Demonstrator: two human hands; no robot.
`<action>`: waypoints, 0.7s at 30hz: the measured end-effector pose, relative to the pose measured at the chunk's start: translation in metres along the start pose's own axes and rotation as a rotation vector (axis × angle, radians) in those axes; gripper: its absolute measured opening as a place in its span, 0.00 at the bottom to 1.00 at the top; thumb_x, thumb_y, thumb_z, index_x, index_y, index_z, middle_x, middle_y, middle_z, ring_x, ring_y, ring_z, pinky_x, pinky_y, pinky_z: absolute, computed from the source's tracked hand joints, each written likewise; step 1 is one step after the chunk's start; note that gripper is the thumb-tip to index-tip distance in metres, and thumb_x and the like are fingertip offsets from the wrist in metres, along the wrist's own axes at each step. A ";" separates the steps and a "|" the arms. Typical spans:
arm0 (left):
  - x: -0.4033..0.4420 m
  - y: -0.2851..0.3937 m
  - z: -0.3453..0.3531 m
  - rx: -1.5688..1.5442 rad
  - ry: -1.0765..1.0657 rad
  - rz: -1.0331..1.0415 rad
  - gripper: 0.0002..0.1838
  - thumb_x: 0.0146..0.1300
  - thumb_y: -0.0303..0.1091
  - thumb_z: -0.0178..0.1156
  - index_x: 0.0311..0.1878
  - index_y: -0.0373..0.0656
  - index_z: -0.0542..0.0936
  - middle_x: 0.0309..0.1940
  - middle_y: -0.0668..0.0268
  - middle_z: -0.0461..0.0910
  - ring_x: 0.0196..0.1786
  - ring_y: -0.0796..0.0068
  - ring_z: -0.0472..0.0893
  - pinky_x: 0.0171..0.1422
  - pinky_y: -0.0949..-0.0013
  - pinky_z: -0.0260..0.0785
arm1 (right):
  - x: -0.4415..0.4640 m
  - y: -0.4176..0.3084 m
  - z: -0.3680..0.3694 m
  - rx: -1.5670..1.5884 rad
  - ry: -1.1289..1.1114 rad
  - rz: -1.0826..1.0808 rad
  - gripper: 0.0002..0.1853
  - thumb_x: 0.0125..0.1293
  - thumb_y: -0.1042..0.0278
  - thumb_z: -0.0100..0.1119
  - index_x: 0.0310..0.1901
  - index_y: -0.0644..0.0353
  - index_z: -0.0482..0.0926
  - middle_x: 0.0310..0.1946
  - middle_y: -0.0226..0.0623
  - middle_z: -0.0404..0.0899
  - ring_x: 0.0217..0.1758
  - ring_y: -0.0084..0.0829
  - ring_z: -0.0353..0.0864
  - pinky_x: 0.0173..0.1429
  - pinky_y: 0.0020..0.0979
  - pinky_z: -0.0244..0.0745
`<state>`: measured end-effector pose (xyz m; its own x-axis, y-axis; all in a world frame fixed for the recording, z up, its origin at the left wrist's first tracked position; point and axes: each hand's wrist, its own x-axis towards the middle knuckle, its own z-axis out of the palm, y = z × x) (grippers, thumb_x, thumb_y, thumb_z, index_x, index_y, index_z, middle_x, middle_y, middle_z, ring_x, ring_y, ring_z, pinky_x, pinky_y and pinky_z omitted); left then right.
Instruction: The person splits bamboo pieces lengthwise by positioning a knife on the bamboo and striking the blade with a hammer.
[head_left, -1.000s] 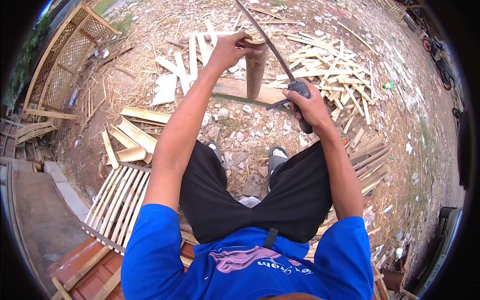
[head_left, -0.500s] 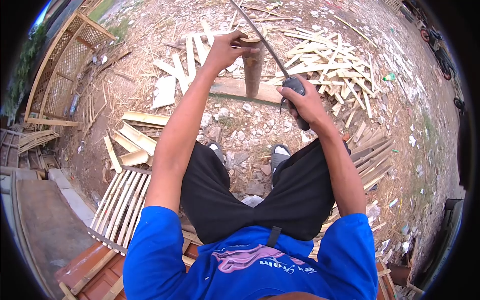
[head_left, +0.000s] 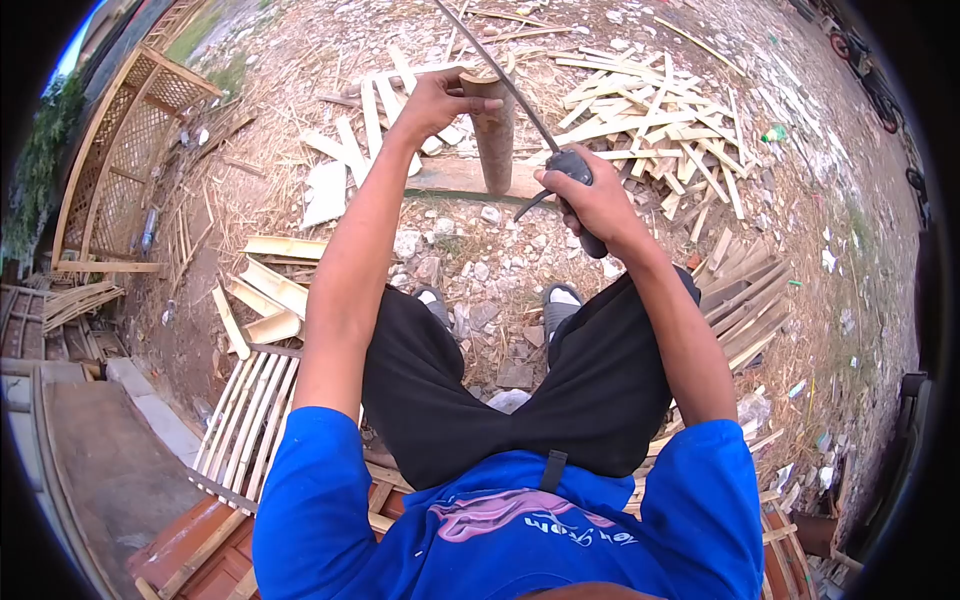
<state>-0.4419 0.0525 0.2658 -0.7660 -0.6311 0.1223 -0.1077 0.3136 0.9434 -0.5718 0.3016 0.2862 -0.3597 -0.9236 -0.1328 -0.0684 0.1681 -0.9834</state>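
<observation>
A length of bamboo (head_left: 495,150), its curved rim showing at the top, stands nearly upright on a flat wooden board (head_left: 440,177). My left hand (head_left: 437,108) grips the bamboo near its upper end, thumb and fingers around the edge. In my right hand (head_left: 597,200) is the black handle of a machete (head_left: 515,90). Its long dark blade slants up and left, passing by the bamboo's top; whether they touch I cannot tell. A dark curved strap or guard (head_left: 533,205) sticks out left of the handle.
Split bamboo strips (head_left: 650,135) lie heaped beyond at right, with more strips (head_left: 740,290) by my right knee. Half-round bamboo pieces (head_left: 275,290) and a slatted frame (head_left: 245,415) are at left. A lattice panel (head_left: 115,170) stands far left. Stones litter the ground.
Both hands, the bamboo and the machete have shifted slightly left in view. The dark strap or guard by the handle now juts further left. Both grips are unchanged.
</observation>
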 end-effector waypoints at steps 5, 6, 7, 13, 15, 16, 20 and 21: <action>0.002 0.023 -0.002 0.105 0.004 -0.012 0.28 0.50 0.33 0.78 0.55 0.37 0.81 0.45 0.58 0.86 0.51 0.70 0.84 0.59 0.65 0.72 | -0.001 -0.009 -0.005 -0.019 -0.045 -0.002 0.20 0.60 0.57 0.67 0.43 0.66 0.76 0.20 0.29 0.72 0.16 0.18 0.70 0.20 0.25 0.66; 0.002 0.033 -0.005 0.115 0.014 0.009 0.28 0.49 0.34 0.79 0.55 0.37 0.81 0.45 0.58 0.87 0.51 0.70 0.84 0.59 0.65 0.72 | -0.001 -0.011 -0.006 -0.004 -0.040 -0.033 0.19 0.61 0.57 0.67 0.42 0.66 0.76 0.19 0.28 0.72 0.16 0.18 0.69 0.20 0.25 0.65; 0.003 0.043 -0.008 0.125 0.024 0.030 0.29 0.49 0.35 0.79 0.54 0.37 0.81 0.44 0.58 0.87 0.50 0.70 0.84 0.59 0.65 0.72 | -0.001 -0.014 -0.007 0.011 -0.036 -0.064 0.19 0.61 0.57 0.67 0.40 0.65 0.76 0.18 0.28 0.72 0.15 0.18 0.69 0.20 0.24 0.65; 0.015 0.026 -0.015 0.217 0.031 0.097 0.38 0.48 0.38 0.79 0.63 0.39 0.74 0.58 0.54 0.79 0.61 0.63 0.79 0.66 0.58 0.72 | 0.007 -0.003 0.001 0.089 -0.003 0.011 0.18 0.61 0.57 0.67 0.40 0.64 0.75 0.18 0.29 0.71 0.14 0.19 0.68 0.19 0.25 0.64; 0.014 -0.009 -0.010 0.256 0.039 -0.040 0.49 0.46 0.40 0.80 0.71 0.40 0.65 0.68 0.52 0.68 0.67 0.55 0.73 0.73 0.54 0.67 | 0.016 0.013 0.001 0.035 0.067 0.077 0.18 0.61 0.57 0.66 0.41 0.65 0.75 0.19 0.29 0.72 0.15 0.20 0.69 0.19 0.25 0.64; 0.018 -0.043 -0.013 0.259 -0.022 -0.028 0.48 0.47 0.41 0.80 0.70 0.40 0.67 0.67 0.52 0.70 0.66 0.56 0.74 0.71 0.56 0.69 | 0.015 0.010 -0.001 0.031 0.048 0.069 0.18 0.61 0.58 0.66 0.42 0.65 0.76 0.20 0.30 0.72 0.15 0.20 0.70 0.20 0.26 0.66; 0.012 -0.047 -0.012 0.330 -0.108 -0.207 0.43 0.50 0.47 0.78 0.67 0.39 0.71 0.63 0.55 0.74 0.61 0.60 0.78 0.61 0.60 0.73 | 0.016 0.011 -0.001 0.074 0.040 0.044 0.17 0.62 0.58 0.66 0.42 0.64 0.76 0.19 0.28 0.71 0.16 0.19 0.69 0.21 0.25 0.66; 0.011 -0.046 -0.012 0.372 -0.124 -0.234 0.42 0.51 0.49 0.77 0.66 0.39 0.72 0.62 0.55 0.75 0.59 0.61 0.79 0.59 0.61 0.73 | 0.016 0.012 0.000 0.091 0.047 0.043 0.17 0.62 0.58 0.66 0.42 0.64 0.76 0.19 0.28 0.71 0.16 0.19 0.69 0.21 0.25 0.66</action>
<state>-0.4380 0.0228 0.2274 -0.7617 -0.6326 -0.1405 -0.4899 0.4202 0.7639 -0.5784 0.2885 0.2725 -0.4038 -0.8986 -0.1718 0.0326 0.1735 -0.9843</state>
